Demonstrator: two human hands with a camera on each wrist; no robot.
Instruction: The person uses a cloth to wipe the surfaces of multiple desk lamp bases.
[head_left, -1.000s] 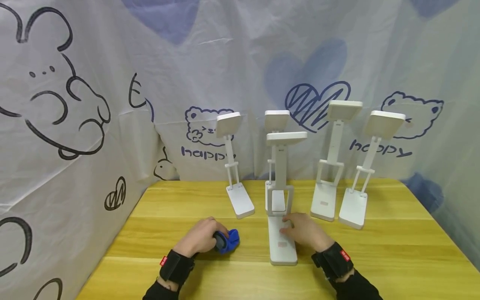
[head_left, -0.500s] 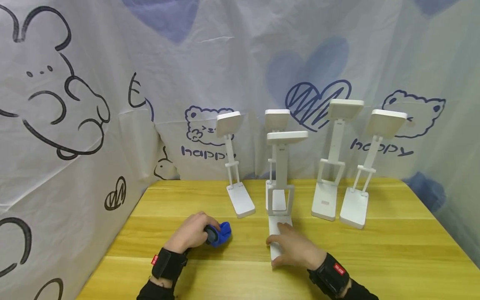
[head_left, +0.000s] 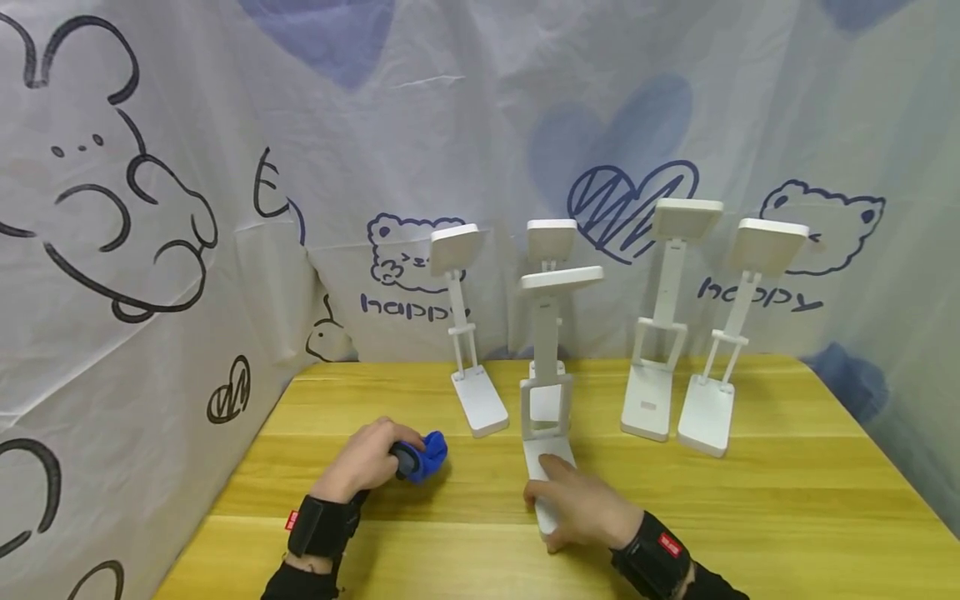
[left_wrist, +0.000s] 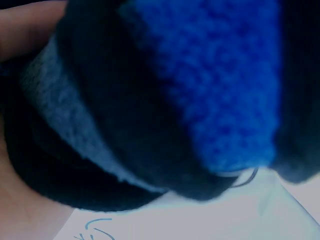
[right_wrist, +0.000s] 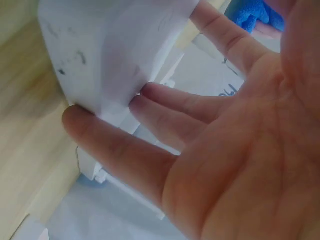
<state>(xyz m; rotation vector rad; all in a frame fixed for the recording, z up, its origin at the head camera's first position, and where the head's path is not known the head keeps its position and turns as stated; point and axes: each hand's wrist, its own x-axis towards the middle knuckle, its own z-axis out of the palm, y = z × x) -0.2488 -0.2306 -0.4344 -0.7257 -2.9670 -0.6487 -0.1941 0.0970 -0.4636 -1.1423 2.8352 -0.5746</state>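
In the head view my left hand (head_left: 366, 458) grips a bunched blue-and-grey cloth (head_left: 431, 457) over the left half of the table. The cloth's fuzzy blue face (left_wrist: 225, 80) and dark edging fill much of the left wrist view. My right hand (head_left: 581, 504) holds the base of the nearest white desk lamp (head_left: 545, 342) from above. Its fingers reach over to the base's left and front sides, hiding part of it. The right wrist view has the fingers against the lamp base (right_wrist: 120, 55). This lamp stands with its head raised on its arm.
Several more white desk lamps stand behind: one at left (head_left: 480, 402), one partly hidden behind the held lamp (head_left: 552, 240), and two at right, an inner lamp (head_left: 647, 402) and an outer lamp (head_left: 707, 417). A printed curtain (head_left: 495, 125) closes off the wooden table's (head_left: 810, 500) back and left.
My right hand has shifted its hold towards the base's front end, and the lamp has turned slightly and moved left. My left hand has carried the cloth left and away from me.
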